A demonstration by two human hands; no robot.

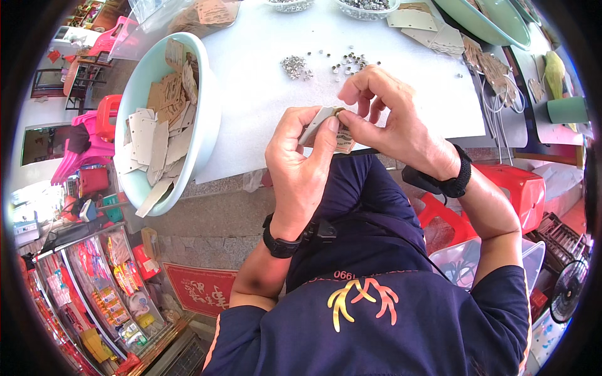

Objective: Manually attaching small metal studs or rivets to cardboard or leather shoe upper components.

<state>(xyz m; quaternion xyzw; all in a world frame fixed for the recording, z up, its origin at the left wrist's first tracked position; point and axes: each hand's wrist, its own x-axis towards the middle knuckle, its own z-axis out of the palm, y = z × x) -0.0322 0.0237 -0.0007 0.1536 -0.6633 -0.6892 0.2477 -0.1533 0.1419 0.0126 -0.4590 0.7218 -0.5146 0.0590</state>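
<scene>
Just over the table's near edge, my left hand point(297, 164) pinches a small stack of cardboard cards point(344, 143) between thumb and fingers. A pale face of the stack shows on its left side, a brown printed face on its right. My right hand point(401, 119) meets the stack's upper edge with its thumb, the other fingers curled above. A tiny brownish round piece seems to sit by that thumb tip, too small to name. Beyond my hands lie a pile of small silver metal pieces point(295, 66) and a looser scatter of small round metal pieces point(351, 62).
A pale green basin point(211, 119) full of cardboard cards stands at the table's left. Clear tubs point(367, 12) of metal pieces sit at the far edge. More cards point(433, 34) and strung brown tags point(495, 72) lie far right. Red stools point(514, 191) stand at right.
</scene>
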